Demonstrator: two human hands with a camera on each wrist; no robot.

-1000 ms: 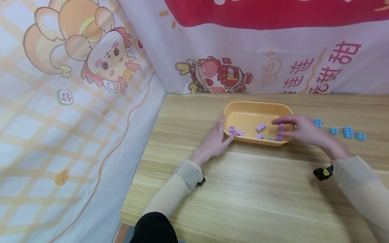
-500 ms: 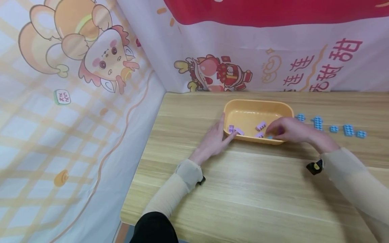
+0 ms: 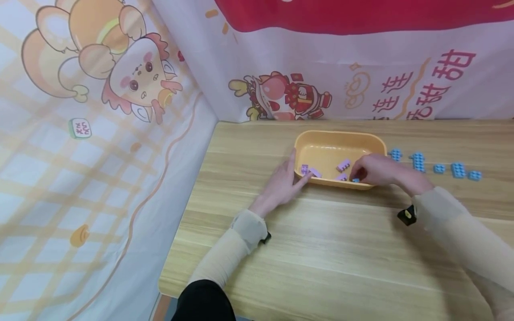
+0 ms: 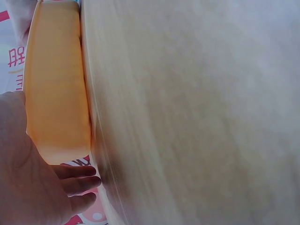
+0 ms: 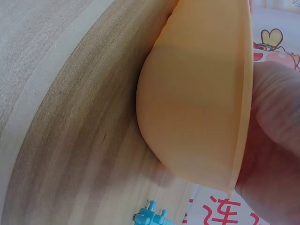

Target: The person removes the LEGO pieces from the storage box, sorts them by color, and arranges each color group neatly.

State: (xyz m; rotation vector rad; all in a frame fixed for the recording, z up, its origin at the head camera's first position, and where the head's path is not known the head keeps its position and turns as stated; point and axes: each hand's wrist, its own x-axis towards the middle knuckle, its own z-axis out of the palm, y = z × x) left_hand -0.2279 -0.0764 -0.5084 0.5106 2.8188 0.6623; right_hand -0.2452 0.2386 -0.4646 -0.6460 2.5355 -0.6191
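Note:
A shallow orange plastic tray (image 3: 333, 135) stands near the back of the table. My left hand (image 3: 279, 185) rests at its left end, the thumb at the front rim and the other fingers stretched along the outside. Inside the tray, my right hand (image 3: 375, 169) pinches a small blue toy brick (image 3: 355, 180) with curled fingers near the front wall. Purple bricks lie in the tray: one brick (image 3: 343, 165) by the middle, another brick (image 3: 341, 177) at the front, and a pair (image 3: 315, 172) at the left. The right hand covers the tray's right end.
Several blue bricks (image 3: 458, 170) lie in a row on the wooden table (image 3: 321, 249), right of the tray. In the right wrist view, a blue brick (image 5: 151, 217) lies beside the tray. Printed cloth (image 3: 353, 76) hangs behind and to the left.
My right hand has moved left and down inside the tray, and its fingers have closed in at the blue brick. The left hand stays at the tray's left end.

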